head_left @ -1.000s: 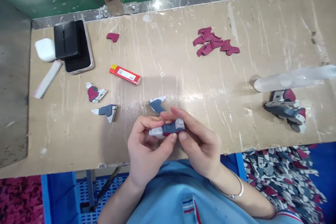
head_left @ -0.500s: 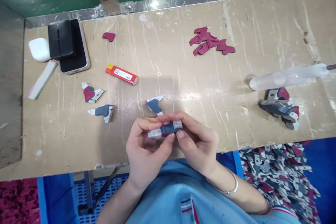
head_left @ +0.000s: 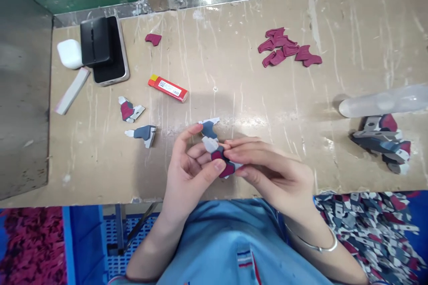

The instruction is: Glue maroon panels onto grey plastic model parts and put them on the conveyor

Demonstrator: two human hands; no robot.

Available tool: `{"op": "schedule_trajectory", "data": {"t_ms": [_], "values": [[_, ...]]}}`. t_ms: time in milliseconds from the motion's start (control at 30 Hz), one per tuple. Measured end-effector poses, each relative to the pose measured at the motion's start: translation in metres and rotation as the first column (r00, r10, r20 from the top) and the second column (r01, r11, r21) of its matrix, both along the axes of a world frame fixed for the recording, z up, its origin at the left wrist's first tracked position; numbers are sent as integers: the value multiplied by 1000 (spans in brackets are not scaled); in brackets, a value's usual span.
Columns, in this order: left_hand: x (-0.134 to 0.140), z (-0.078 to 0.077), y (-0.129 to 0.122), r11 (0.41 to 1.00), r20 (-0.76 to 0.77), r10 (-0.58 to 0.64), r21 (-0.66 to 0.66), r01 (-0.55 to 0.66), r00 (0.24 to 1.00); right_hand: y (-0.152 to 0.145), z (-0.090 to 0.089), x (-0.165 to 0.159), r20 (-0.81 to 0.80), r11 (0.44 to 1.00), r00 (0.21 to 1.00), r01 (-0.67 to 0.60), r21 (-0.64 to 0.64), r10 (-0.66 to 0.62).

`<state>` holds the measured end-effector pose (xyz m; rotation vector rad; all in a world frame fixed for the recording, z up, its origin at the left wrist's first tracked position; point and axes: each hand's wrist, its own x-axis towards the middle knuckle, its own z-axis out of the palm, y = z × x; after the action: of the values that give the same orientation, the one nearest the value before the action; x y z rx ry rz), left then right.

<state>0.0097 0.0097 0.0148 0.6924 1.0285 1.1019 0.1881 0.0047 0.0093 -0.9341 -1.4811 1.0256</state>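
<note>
Between my two hands is a small plastic part [head_left: 228, 169] in maroon, dark blue-grey and light grey, its maroon face turned up. My left hand [head_left: 192, 171] pinches it with the thumb on the maroon face. From the right, my right hand [head_left: 270, 167] grips its other end with thumb and fingers. Just beyond the left fingertips lies a blue-grey and white part [head_left: 209, 129]. Further left on the table are a maroon-faced part [head_left: 129, 110] and a blue-grey part [head_left: 144, 133], each with pale ends.
Several loose maroon pieces [head_left: 281, 46] lie at the back, and a single maroon piece [head_left: 153, 39] further left. A red lighter [head_left: 169, 88], a phone [head_left: 122, 53] under a black box [head_left: 96, 41], a clear bottle [head_left: 381, 101] and stacked parts [head_left: 384, 138] are also there. Bins of parts [head_left: 371, 231] stand below.
The part in my hands has been turned so its maroon face shows instead of the blue-grey one. My right hand has shifted its grip. The view has moved slightly left.
</note>
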Motion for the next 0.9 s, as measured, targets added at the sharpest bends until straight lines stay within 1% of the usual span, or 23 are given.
{"op": "schedule_trajectory", "data": {"t_ms": [67,167,267,333,400,500,567,600,700,767,833,900], "values": [[-1,-1,-1,999,33,-47,-11,47,998,-1,-4,-2,4,997,998,55,52,-55],[-2,-5,-2,990,82,-109,-80,116,991,-7,-10,-7,15,982,988,150,117,-152],[-1,-6,-4,984,106,-104,-136,118,989,-12,-14,-13,-10,962,977,210,173,-211],[0,-4,-5,992,81,-71,-103,80,994,-15,-13,-15,-36,964,979,203,170,-199],[0,1,-7,999,36,-42,-6,42,998,-17,-10,-15,-65,978,980,191,79,-186],[0,11,-10,993,-102,5,118,7,995,-18,-3,-12,-40,979,988,145,-142,-152],[0,14,-11,988,-205,34,154,-3,978,-16,0,-11,5,968,993,117,-222,-119],[0,14,-11,985,-226,43,175,-3,973,-15,1,-10,11,963,994,112,-243,-113],[-1,9,-8,979,-189,25,204,14,982,-12,2,-12,-74,939,987,111,-325,-142],[-2,4,-6,983,-140,18,184,8,990,-11,1,-13,-140,928,979,87,-363,-147],[-3,-1,-4,988,-113,36,150,-19,993,-10,-1,-15,-163,928,977,72,-365,-140],[-2,-2,-5,989,-102,64,139,-50,993,-10,-2,-18,-166,937,975,86,-338,-149]]}}
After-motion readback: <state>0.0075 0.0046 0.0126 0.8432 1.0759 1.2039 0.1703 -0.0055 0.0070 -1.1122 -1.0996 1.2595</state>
